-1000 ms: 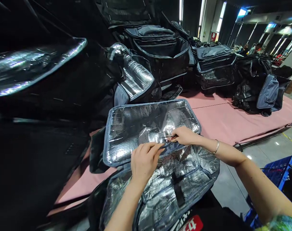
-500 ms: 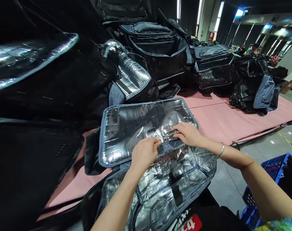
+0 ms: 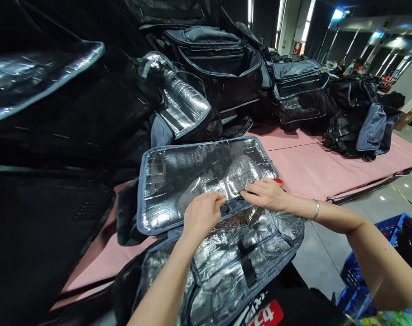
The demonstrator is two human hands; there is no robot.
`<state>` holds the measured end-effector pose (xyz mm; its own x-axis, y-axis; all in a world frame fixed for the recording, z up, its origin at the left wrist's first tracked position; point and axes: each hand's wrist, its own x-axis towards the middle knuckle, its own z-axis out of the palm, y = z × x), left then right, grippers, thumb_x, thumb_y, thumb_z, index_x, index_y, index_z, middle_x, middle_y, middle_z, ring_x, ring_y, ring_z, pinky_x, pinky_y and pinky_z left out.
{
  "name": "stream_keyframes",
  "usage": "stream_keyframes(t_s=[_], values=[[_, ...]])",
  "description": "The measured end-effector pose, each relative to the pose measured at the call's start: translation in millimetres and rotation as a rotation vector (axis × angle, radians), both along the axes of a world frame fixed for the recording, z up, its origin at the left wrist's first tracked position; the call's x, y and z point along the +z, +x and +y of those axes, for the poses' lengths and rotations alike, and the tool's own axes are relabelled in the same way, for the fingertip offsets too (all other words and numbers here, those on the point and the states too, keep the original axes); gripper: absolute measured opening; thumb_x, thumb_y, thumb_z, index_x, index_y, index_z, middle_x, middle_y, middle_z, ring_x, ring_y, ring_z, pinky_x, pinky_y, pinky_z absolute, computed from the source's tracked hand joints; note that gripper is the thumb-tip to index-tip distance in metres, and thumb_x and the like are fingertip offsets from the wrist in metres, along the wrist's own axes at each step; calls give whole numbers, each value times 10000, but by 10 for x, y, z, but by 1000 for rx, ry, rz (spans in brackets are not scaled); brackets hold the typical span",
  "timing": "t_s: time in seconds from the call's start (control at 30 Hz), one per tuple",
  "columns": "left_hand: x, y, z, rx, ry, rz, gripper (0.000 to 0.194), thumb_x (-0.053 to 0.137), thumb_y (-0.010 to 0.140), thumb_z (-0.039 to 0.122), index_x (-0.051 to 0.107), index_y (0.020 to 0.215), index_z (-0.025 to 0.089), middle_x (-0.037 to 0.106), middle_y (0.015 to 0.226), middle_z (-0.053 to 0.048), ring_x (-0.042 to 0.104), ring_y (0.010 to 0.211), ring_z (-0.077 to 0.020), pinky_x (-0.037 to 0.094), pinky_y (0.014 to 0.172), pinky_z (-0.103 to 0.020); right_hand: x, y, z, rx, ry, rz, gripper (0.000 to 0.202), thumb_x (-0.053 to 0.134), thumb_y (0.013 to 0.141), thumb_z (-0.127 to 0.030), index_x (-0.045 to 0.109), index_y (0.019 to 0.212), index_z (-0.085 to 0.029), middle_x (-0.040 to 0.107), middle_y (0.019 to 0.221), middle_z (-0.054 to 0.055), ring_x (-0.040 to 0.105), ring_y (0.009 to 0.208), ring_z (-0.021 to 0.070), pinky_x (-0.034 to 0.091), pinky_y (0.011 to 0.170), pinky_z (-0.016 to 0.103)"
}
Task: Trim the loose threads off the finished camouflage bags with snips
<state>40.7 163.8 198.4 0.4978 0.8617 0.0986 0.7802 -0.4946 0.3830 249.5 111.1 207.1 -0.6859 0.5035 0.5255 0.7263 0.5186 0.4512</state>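
Note:
An insulated bag point(image 3: 222, 267) lies opened in front of me, its inside lined with crinkled silver foil. The lid point(image 3: 179, 181), foil-faced with grey-blue binding, is folded back away from me. My left hand point(image 3: 203, 213) pinches the bound edge where lid and body meet. Just right of it, my right hand point(image 3: 265, 194) is closed, fingertips down at the same seam. Behind its knuckles sticks out the red rounded end of a small tool point(image 3: 278, 182); the rest is hidden by the hand. A black strap point(image 3: 248, 270) crosses the lining.
Several black and grey bags point(image 3: 219, 77) are piled at the back. Large dark bags point(image 3: 53, 217) rise close on the left. A pink-covered table point(image 3: 297, 158) runs to the right, with another bag point(image 3: 372, 127) on it. A blue crate point(image 3: 353, 276) stands on the floor, lower right.
My right hand has turned, its fingers closer together at the seam, and a red rounded end now shows behind it. My left hand keeps its pinch. The view has shifted slightly.

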Motion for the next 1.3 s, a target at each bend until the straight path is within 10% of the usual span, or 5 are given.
stream_keyframes(t_s=[0.27, 0.57, 1.3], values=[[-31, -4, -8, 0, 22, 8, 276, 373, 851, 287, 637, 814, 213, 693, 920, -53, 609, 877, -243, 420, 696, -320, 233, 31, 220, -53, -443, -14, 132, 507, 893, -250, 605, 930, -170, 609, 889, 51, 496, 770, 166, 292, 612, 277], [-91, -43, -5, -14, 78, -41, 261, 404, 835, 313, 640, 776, 217, 700, 878, -53, 616, 825, -230, 435, 677, -311, 272, 139, 626, 200, -938, 188, 108, 602, 848, -237, 600, 931, -168, 626, 920, 28, 547, 880, 147, 391, 797, 253], [-115, -100, -1, -62, 160, -102, 255, 381, 857, 315, 589, 780, 191, 668, 854, -81, 587, 830, -249, 435, 749, -361, 45, 100, 461, 188, -539, 198, 230, 425, 937, -304, 590, 967, -146, 619, 920, 76, 521, 850, 176, 389, 757, 294]])
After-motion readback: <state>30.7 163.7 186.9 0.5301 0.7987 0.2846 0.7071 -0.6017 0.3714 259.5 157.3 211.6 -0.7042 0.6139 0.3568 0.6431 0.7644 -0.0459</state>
